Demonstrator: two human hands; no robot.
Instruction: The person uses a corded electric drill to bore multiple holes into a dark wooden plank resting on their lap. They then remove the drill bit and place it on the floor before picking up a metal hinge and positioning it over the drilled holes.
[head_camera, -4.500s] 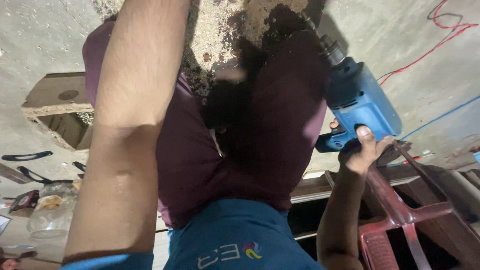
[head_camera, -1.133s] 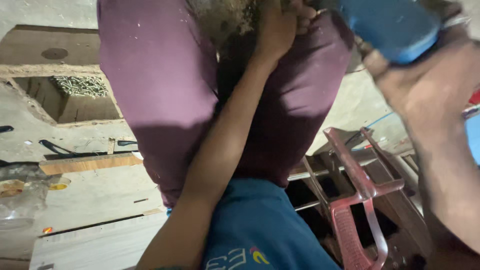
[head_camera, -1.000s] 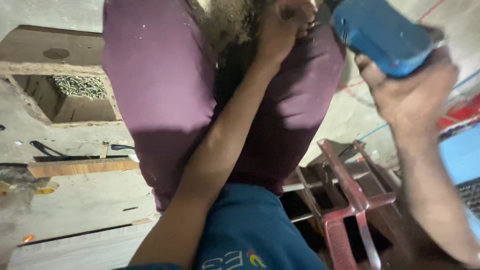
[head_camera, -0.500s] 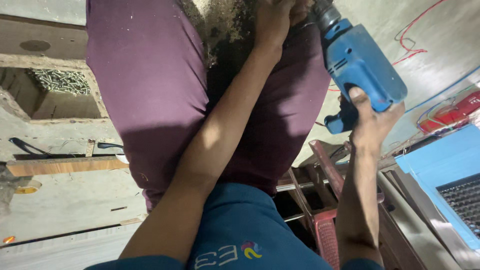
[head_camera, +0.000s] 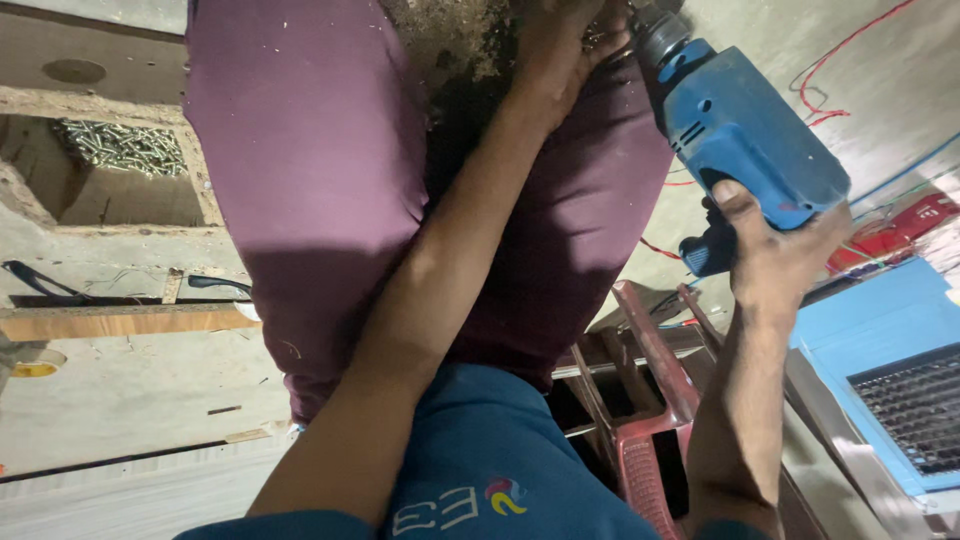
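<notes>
Two hands on the job: right hand (head_camera: 775, 255) wraps the pistol grip of the blue power drill (head_camera: 745, 135), fingers clamped around the handle, one finger up by the trigger area. Drill sits at top right, nose angled up-left, chuck (head_camera: 655, 30) right beside the left hand (head_camera: 555, 45).

Left hand reaches across the maroon trousers (head_camera: 320, 190) to the chuck end; its fingers are curled around something at the tip, but what exactly is cut off by the frame edge, so I cannot tell what they grip. Sawdust-covered floor (head_camera: 450, 40) lies just beside it.

Judged step: setting or steadying the bit end at the chuck, not yet drilling. Next move likely calls for the left hand clear of the chuck and a firm two-point hold before any trigger pull.

Nearby: wooden box of screws (head_camera: 120, 145), red plastic stool (head_camera: 640, 400), laptop (head_camera: 905, 400).
</notes>
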